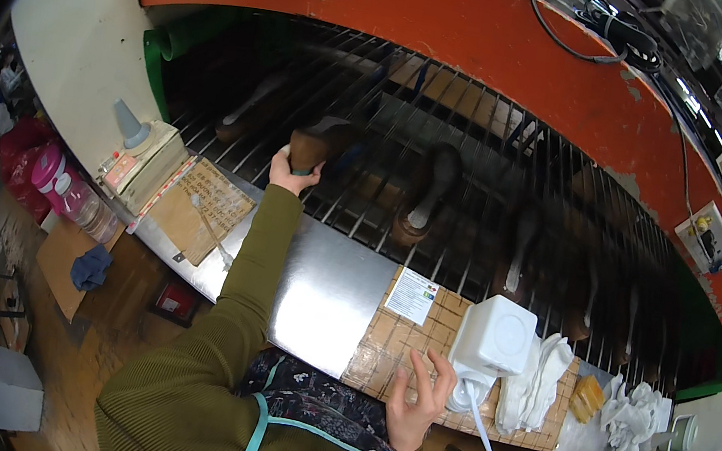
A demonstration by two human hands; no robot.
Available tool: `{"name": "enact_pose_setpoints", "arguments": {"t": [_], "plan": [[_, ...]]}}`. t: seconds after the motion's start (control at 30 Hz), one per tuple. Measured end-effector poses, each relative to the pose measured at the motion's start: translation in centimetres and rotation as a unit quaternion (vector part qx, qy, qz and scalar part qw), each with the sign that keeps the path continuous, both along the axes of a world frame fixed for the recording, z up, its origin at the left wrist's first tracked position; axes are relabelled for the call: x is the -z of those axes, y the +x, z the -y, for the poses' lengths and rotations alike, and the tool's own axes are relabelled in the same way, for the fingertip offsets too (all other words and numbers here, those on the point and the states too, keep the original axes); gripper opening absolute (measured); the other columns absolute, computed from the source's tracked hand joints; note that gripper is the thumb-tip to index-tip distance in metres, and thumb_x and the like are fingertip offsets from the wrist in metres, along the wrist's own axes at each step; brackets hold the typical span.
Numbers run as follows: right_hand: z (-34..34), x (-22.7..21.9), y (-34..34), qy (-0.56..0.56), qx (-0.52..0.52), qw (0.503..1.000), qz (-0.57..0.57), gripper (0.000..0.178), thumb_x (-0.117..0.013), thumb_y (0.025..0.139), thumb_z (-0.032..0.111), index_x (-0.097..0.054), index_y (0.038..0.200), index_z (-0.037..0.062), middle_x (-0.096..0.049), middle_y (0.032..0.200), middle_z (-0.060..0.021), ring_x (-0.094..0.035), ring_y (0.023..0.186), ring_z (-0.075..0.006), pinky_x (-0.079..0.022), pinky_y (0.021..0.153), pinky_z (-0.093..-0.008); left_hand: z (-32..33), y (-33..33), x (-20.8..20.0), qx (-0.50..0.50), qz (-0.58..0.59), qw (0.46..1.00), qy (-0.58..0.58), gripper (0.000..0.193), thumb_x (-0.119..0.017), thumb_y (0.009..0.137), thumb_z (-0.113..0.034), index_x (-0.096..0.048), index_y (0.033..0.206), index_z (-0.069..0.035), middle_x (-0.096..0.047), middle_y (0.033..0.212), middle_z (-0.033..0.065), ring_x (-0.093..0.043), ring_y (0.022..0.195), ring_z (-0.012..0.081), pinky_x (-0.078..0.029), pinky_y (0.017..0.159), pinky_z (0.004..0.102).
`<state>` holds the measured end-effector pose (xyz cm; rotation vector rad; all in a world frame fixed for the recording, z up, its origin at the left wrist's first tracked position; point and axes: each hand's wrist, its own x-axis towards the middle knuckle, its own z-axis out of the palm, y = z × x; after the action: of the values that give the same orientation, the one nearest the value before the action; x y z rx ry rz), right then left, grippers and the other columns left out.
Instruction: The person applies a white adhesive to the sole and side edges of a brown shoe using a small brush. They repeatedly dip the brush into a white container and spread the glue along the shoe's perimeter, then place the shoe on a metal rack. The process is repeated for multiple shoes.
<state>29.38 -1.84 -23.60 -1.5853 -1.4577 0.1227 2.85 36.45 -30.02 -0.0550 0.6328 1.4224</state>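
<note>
Apparently midway through a row of pieces, a person in an olive sleeve [252, 256] reaches forward over a workbench. The left hand [295, 177] grips the near end of a brown shoe-shaped piece [315, 144], fingers wrapped round it, at the left part of a rack of metal bars [369, 185] under an orange-red hood [394, 5]. Whether the piece rests on the bars or is lifted clear, I cannot tell.

The right hand [419, 400] holds nothing visible; its fingers are loosely spread and curled, just beside a white plastic container [501, 333]. Right of that lie white cloths [536, 382] and a yellow sponge [587, 398]. A thin brush [211, 229] lies on cardboard [183, 227] at the left.

As for progress, one piece is in hand, while a dark shoe-shaped piece [432, 188] and several dimmer ones lie on the bars, untouched. None looks clearly more finished than another; shadow hides their surfaces.
</note>
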Motion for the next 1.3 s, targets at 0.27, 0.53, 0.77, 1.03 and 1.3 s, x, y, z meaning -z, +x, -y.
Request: {"name": "enact_pose_setpoints", "arguments": {"t": [0.27, 0.53, 0.77, 1.03, 1.3], "plan": [[-8.8, 0.6, -0.6, -0.008, -0.061, 0.997, -0.048, 0.031, -0.065, 0.082, 0.009, -0.064, 0.113, 0.0040, -0.057, 0.113, -0.0172, -0.054, 0.106, -0.0336, -0.042, 0.093, -0.0391, -5.1, -2.0, 3.6, -0.030, 0.065, 0.995, -0.069, 0.055, -0.044, 0.084, -0.054, -0.053, 0.124, -0.017, -0.052, 0.129, 0.0095, -0.044, 0.119, 0.0343, -0.034, 0.096, 0.0516], [-28.4, 4.5, -1.8, -0.235, 0.077, 0.969, 0.000, 0.100, -0.070, 0.072, 0.050, -0.017, 0.148, 0.0129, -0.030, 0.134, -0.0413, -0.049, 0.113, -0.0502, -0.042, 0.095, -0.0497, 10.8, 7.2, -2.7, 0.123, 0.000, 0.992, 0.008, 0.081, -0.046, 0.088, -0.058, -0.009, 0.149, -0.020, -0.030, 0.143, 0.0234, -0.044, 0.122, 0.0375, -0.033, 0.100, 0.0500], [-31.7, 2.7, 2.1, -0.282, 0.043, 0.958, 0.026, 0.087, -0.066, 0.066, 0.051, -0.040, 0.137, 0.0071, -0.060, 0.117, -0.0248, -0.058, 0.109, -0.0395, -0.048, 0.091, -0.0442, 21.2, 7.2, -4.5, 0.232, -0.221, 0.939, 0.124, 0.060, -0.043, 0.096, -0.044, -0.022, 0.148, -0.025, -0.037, 0.142, 0.0205, -0.045, 0.126, 0.0321, -0.028, 0.105, 0.0438], [-12.1, -9.3, 5.0, -0.178, -0.241, 0.860, -0.414, 0.087, -0.072, 0.066, 0.022, -0.033, 0.142, 0.0042, -0.063, 0.109, -0.0176, -0.059, 0.103, -0.0220, -0.043, 0.092, -0.0319, 21.4, 7.9, -2.7, 0.414, 0.042, 0.888, 0.194, 0.090, -0.069, 0.076, -0.057, -0.029, 0.144, -0.014, -0.035, 0.143, 0.0194, -0.034, 0.133, 0.0346, -0.029, 0.108, 0.0520], [1.1, -5.9, 7.2, 0.067, -0.149, 0.928, -0.334, 0.058, -0.070, 0.079, 0.030, -0.052, 0.124, -0.0010, -0.059, 0.118, -0.0127, -0.053, 0.113, -0.0222, -0.039, 0.097, -0.0357, 31.5, 5.6, 3.2, 0.432, 0.075, 0.842, 0.316, 0.106, -0.088, 0.057, -0.040, -0.032, 0.143, -0.013, -0.038, 0.144, 0.0125, -0.039, 0.130, 0.0333, -0.028, 0.109, 0.0560]]}}
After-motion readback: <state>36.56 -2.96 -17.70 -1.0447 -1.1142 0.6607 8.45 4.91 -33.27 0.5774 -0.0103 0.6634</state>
